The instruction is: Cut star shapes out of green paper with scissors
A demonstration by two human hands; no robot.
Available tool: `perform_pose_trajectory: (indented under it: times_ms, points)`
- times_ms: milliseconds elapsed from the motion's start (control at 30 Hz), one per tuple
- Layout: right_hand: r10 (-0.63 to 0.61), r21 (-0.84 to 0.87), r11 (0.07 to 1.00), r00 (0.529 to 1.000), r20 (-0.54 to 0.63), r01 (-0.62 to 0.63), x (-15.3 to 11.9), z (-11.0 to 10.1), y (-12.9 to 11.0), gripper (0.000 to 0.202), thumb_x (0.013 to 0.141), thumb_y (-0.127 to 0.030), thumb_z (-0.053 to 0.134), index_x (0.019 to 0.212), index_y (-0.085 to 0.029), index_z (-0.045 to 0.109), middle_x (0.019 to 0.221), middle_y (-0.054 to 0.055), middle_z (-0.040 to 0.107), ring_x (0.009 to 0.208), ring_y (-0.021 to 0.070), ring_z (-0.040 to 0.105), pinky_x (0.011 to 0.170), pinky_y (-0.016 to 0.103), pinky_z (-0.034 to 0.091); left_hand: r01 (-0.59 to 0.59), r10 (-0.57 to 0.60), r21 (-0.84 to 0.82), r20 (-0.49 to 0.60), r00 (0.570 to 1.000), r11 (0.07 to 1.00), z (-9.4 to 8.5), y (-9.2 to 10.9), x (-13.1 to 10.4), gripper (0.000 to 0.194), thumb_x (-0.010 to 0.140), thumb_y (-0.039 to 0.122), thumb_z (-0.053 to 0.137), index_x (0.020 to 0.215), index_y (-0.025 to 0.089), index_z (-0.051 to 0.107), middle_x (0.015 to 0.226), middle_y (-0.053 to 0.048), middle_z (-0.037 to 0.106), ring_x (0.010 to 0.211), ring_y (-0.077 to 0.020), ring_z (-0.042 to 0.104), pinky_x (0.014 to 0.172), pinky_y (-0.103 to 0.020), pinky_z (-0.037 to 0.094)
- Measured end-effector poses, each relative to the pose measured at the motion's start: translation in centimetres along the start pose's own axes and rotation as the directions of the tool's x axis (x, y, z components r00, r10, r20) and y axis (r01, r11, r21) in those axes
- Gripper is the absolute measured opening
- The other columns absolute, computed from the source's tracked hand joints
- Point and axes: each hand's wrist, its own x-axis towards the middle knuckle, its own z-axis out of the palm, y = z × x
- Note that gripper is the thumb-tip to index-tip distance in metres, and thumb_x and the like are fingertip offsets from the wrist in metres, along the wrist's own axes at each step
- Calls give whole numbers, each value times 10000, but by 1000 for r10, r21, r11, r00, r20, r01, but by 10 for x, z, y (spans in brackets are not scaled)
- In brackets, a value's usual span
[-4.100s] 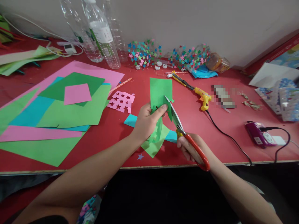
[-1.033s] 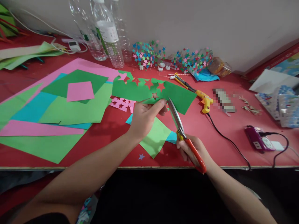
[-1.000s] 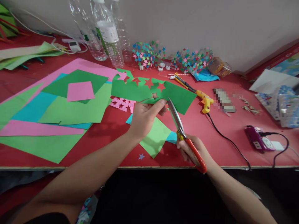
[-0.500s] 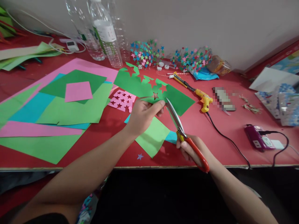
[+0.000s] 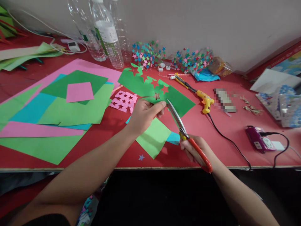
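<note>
My left hand [image 5: 143, 116] pinches the near edge of a dark green paper sheet [image 5: 182, 99] between thumb and fingers. A row of star-shaped cut-outs runs along that sheet's far side, with another star hole beside my thumb. In my right hand [image 5: 197, 147] are scissors [image 5: 176, 114] with red and yellow handles. Their blades point away from me, and the tips meet the green sheet just right of my left thumb. Below my hands lie a light green paper square [image 5: 154, 138], a blue paper piece [image 5: 173, 138] and a small purple star [image 5: 141, 157].
Pink paper with star holes [image 5: 121, 101] and layered coloured sheets [image 5: 77, 111] lie left. Clear plastic bottles [image 5: 108, 37] and star-filled clear containers [image 5: 148, 55] stand at the back. Rightward are a yellow glue gun [image 5: 205, 100], its black cord and a purple power socket [image 5: 260, 138].
The scissors and my right hand have shifted very slightly right, and the handles look a little closer together. The green sheet's far-left part has moved slightly right. My left hand keeps its pinch.
</note>
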Motion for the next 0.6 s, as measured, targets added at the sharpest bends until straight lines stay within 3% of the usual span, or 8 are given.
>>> perform_pose_trajectory:
  times_ms: [233,600]
  points:
    - [-42,4,999,999,28,42,0,-2,-1,576,793,-758,486,727,-186,495,459,-54,457,383,78,382,408,227,298,5,-6,17,48,999,1000,-1,0,-1,336,793,228,588,462,176,552,485,13,537,516,-82,519,539,-227,441]
    - [10,9,1000,1000,-8,-10,1,0,0,487,838,-651,494,644,-208,444,420,-57,433,358,72,366,385,212,283,16,-15,-6,52,999,1000,0,-1,0,335,787,218,587,457,178,546,484,14,530,517,-84,519,543,-233,439]
